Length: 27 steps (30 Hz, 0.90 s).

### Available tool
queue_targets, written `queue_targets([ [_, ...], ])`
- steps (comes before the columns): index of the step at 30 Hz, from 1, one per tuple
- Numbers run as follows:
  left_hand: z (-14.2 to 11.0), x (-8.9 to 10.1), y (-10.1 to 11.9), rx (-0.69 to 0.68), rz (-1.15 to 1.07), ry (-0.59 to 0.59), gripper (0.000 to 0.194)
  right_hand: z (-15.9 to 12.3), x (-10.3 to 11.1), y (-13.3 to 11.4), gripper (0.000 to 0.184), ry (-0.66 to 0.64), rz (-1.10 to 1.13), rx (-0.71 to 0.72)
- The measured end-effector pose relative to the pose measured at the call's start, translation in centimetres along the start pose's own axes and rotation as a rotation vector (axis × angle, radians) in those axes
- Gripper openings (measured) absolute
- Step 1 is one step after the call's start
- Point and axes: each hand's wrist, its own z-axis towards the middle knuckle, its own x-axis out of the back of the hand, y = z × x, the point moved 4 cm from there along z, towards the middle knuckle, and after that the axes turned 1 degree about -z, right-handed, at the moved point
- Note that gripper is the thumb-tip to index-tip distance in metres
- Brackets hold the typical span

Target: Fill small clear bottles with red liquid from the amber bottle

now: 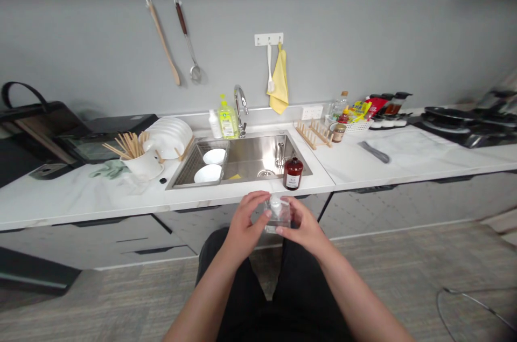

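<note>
Between my two hands is a clear square pump bottle [278, 219] with a white pump head, held in front of the counter's edge. My left hand [247, 222] grips its left side, the thumb close to the pump. Around the right side, my right hand [304, 225] has its fingers and thumb closed on the bottle. Just beyond, a dark red-brown bottle [293, 174] with a white label stands upright at the sink's front edge. How full the clear bottle is, I cannot tell.
Behind lies a steel sink [252, 156] with a faucet [241, 110] and white bowls [208, 173]. Green dish soap [228, 120] stands at its back. Left are plates [172, 134] and a chopstick holder [143, 164]; right, a wooden rack [313, 134] and a grey strap-like item [375, 152].
</note>
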Motion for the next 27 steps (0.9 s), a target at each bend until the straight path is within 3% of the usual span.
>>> queue_targets([
  [6,-2.6,0.4,0.3,0.061,-0.166,-0.08,0.035,-1.9,-2.9,0.2,0.075,-0.126,0.025,-0.029],
  [12,-3.6,0.7,1.3,0.028,-0.101,-0.13,0.033,-2.9,-4.4,0.2,0.07,-0.05,0.07,-0.064],
  [20,-4.2,-0.1,1.9,-0.001,0.033,-0.025,0.028,-3.3,-4.8,-0.3,0.069,0.042,0.065,-0.085],
  [27,-6.0,0.2,2.4,0.042,0.006,-0.105,0.026,-4.9,-4.0,-1.3,0.076,-0.086,0.074,-0.127],
])
